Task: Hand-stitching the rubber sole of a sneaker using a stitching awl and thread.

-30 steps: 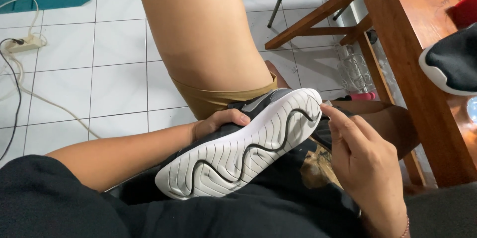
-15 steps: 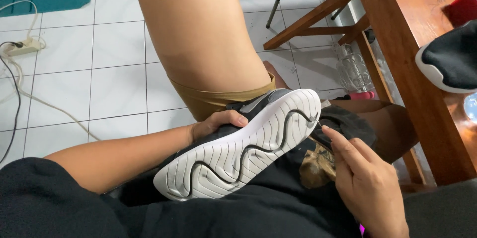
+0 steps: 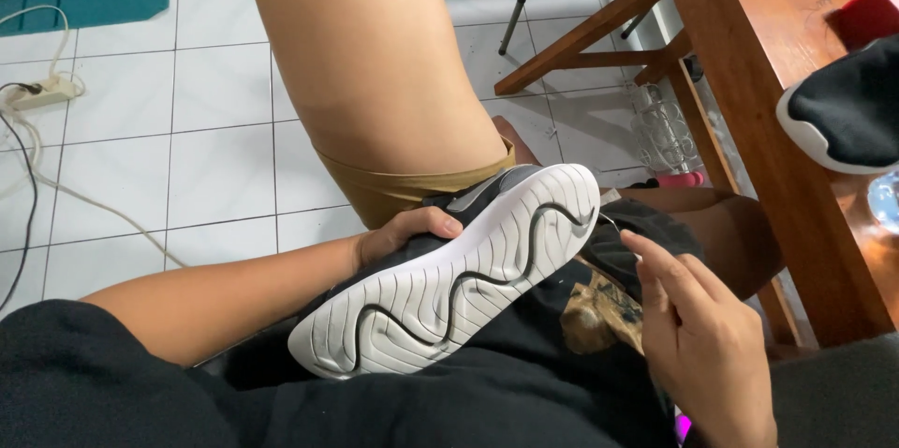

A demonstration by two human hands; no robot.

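A black sneaker (image 3: 449, 279) lies on my lap with its white wavy sole turned up. My left hand (image 3: 403, 233) grips its upper edge near the middle, fingers curled over the dark side. My right hand (image 3: 702, 345) hovers beside the toe end, fingers apart and pointing toward the sole's tip, holding nothing that I can see. Dark fabric (image 3: 646, 233) sits just behind the toe, under my right fingertips.
A wooden table (image 3: 758, 73) stands at the right with a second black sneaker (image 3: 843, 111) and a red object (image 3: 866, 13) on it. A clear bottle (image 3: 660, 134) sits under it. White cables and a power strip (image 3: 42, 92) lie on the tiled floor at left.
My right hand has dropped away from the sole's toe edge and moved slightly lower right. The sneaker and my left hand stay nearly still.
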